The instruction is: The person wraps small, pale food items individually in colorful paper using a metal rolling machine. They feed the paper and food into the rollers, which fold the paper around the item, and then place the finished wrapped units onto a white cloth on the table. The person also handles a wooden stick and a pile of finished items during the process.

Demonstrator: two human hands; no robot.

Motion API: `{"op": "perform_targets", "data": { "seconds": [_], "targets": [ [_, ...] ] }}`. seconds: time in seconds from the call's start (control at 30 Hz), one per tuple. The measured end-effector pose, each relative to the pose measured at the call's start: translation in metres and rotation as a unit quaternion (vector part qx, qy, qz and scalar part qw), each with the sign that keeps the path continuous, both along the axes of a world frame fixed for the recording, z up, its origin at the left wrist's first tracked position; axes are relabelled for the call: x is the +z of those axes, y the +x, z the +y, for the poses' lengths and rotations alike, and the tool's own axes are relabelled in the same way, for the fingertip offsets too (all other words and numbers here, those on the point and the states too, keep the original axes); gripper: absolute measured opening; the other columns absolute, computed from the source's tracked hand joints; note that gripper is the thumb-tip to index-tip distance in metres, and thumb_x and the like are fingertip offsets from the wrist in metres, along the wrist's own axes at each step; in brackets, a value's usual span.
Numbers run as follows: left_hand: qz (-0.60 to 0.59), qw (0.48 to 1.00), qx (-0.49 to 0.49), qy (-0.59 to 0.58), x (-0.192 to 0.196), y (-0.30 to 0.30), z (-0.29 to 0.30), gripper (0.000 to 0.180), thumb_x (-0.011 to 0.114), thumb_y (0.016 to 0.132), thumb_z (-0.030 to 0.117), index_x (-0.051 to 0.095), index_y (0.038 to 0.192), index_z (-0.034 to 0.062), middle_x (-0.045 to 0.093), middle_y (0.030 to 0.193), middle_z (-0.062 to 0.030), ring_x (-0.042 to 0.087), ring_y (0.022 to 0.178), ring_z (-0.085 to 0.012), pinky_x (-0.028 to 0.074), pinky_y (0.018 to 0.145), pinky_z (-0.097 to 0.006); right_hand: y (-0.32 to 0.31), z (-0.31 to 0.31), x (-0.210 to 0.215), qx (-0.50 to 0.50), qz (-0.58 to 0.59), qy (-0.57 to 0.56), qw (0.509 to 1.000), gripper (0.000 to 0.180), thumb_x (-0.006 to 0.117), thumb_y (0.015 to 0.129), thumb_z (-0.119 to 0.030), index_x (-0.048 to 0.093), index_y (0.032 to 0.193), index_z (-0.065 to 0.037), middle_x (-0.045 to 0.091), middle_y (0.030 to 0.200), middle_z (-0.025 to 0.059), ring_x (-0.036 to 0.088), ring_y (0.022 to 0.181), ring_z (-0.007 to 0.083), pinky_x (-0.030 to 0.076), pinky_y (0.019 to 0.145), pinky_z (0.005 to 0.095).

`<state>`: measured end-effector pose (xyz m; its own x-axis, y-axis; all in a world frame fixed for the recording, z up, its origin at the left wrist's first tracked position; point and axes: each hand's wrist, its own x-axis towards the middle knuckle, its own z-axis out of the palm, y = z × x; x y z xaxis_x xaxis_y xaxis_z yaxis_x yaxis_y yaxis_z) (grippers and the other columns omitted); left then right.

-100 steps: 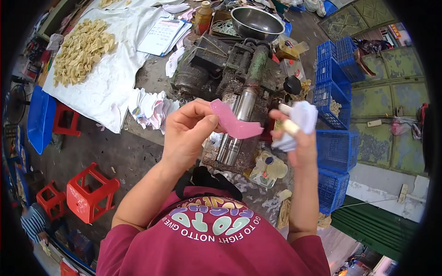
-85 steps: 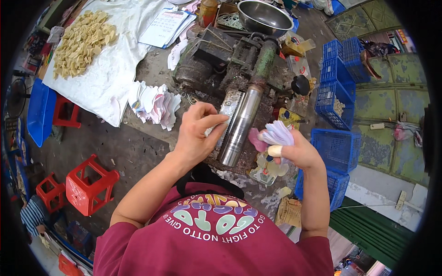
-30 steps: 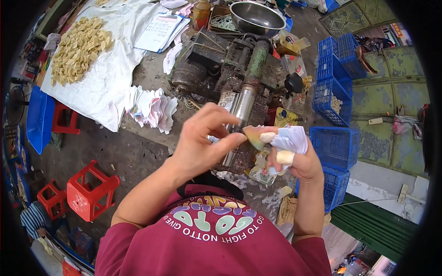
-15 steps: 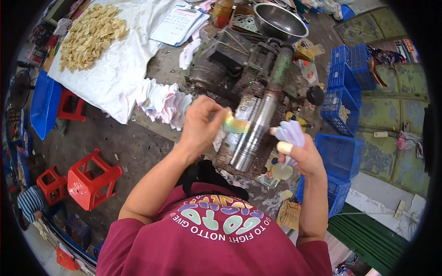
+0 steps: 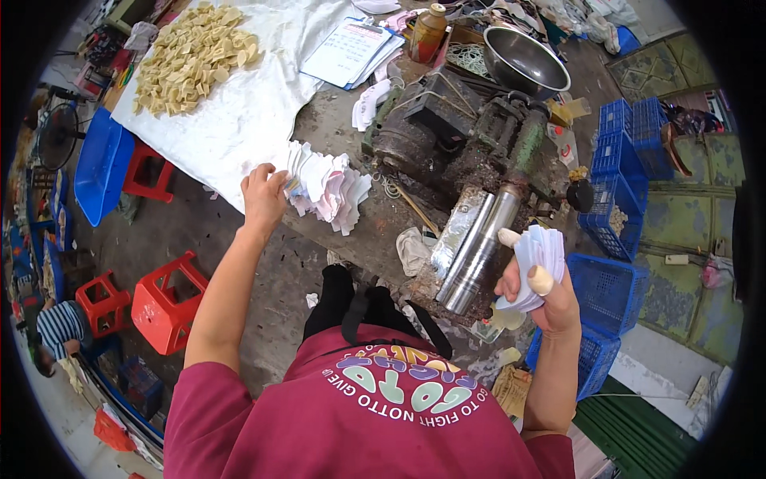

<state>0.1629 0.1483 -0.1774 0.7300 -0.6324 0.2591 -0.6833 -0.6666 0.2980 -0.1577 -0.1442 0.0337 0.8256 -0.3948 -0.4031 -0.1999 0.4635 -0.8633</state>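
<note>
Left of the machine (image 5: 431, 120), the broad white cloth (image 5: 263, 112) lies soft and creased under a heap of pale yellow, wedge-like chips (image 5: 195, 60); if we snagged its edge with a forearm, we could drag some loose. The machine itself is blocky, grimy metal with greenish patches. At its front sits a smooth, shiny steel roller (image 5: 487, 247); we cannot tell whether it turns, but if it does, a careless reach could get fingers caught. At the machine's left, near the front edge of the worn grey bench (image 5: 375, 247), a row of white and pinkish pieces (image 5: 331, 188) stands packed face to face, thin, with wavy, curved edges; too hard a push from us could topple some to the floor. Our left hand (image 5: 265, 203) is at that row's far left end, fingers curled; we cannot tell whether they pinch a piece. Our right hand (image 5: 556, 303), just right of the machine's roller, has thumb and fingers clamped on a thick stack (image 5: 538, 251) of thin white pieces; a loosened grip could let its layers slide apart. Smallest, the pale thumb cover (image 5: 540, 279) is a snug, rounded tube; slipping, it could spoil our hold.
</note>
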Motion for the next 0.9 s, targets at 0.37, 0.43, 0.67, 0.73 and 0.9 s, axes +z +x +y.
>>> {"op": "perform_targets", "data": {
  "seconds": [0.37, 0.43, 0.67, 0.73, 0.9],
  "targets": [
    [0.736, 0.576, -0.173, -0.311, 0.192, -0.165, -0.127, 0.012, 0.065, 0.087, 0.009, 0.068, 0.089, -0.0027, 0.064, 0.085, -0.0029, 0.058, 0.076, -0.0067, 0.046, 0.069, -0.022, 0.025, 0.041, 0.019, 0.029, 0.034, -0.119, 0.992, 0.061, 0.081, 0.069, -0.011, 0.054, 0.123, 0.002, 0.062, 0.103, 0.0008, 0.055, 0.091, 0.0065, 0.046, 0.081, 0.0239],
    [0.750, 0.540, -0.176, -0.337, 0.195, -0.170, -0.131, 0.013, 0.066, 0.087, 0.011, 0.068, 0.087, -0.0016, 0.066, 0.077, -0.0026, 0.057, 0.070, -0.0052, 0.046, 0.063, -0.021, 0.020, 0.043, 0.017, 0.034, 0.039, -0.119, 0.992, 0.064, 0.082, 0.068, -0.011, 0.053, 0.124, 0.002, 0.062, 0.105, 0.0015, 0.055, 0.093, 0.0068, 0.046, 0.083, 0.0239],
    [0.781, 0.496, -0.240, -0.294, 0.201, -0.168, -0.129, 0.012, 0.069, 0.084, 0.010, 0.069, 0.081, -0.0020, 0.066, 0.074, -0.0034, 0.058, 0.065, -0.0070, 0.047, 0.060, -0.022, -0.006, 0.036, -0.002, 0.084, -0.069, 0.082, 0.991, 0.074, 0.084, 0.060, -0.007, 0.051, 0.125, 0.004, 0.061, 0.092, 0.0032, 0.058, 0.080, 0.0094, 0.050, 0.070, 0.0258],
    [0.775, 0.508, -0.258, -0.273, 0.202, -0.168, -0.128, 0.013, 0.069, 0.084, 0.010, 0.068, 0.080, -0.0022, 0.066, 0.073, -0.0033, 0.058, 0.065, -0.0065, 0.046, 0.059, -0.021, 0.003, 0.045, 0.011, 0.066, -0.064, 0.123, 0.988, 0.073, 0.082, 0.059, -0.005, 0.050, 0.125, 0.004, 0.060, 0.089, 0.0040, 0.057, 0.075, 0.0100, 0.049, 0.065, 0.0255],
    [0.664, 0.601, -0.275, -0.349, 0.200, -0.181, -0.131, 0.007, 0.063, 0.087, 0.005, 0.067, 0.084, -0.0004, 0.064, 0.075, -0.0016, 0.055, 0.063, -0.0054, 0.045, 0.057, -0.021, -0.022, 0.029, -0.011, -0.062, -0.120, -0.008, 0.991, 0.050, 0.063, 0.074, -0.003, 0.049, 0.121, 0.003, 0.059, 0.096, 0.0102, 0.060, 0.076, 0.0130, 0.049, 0.062, 0.0254]
  ]
}}
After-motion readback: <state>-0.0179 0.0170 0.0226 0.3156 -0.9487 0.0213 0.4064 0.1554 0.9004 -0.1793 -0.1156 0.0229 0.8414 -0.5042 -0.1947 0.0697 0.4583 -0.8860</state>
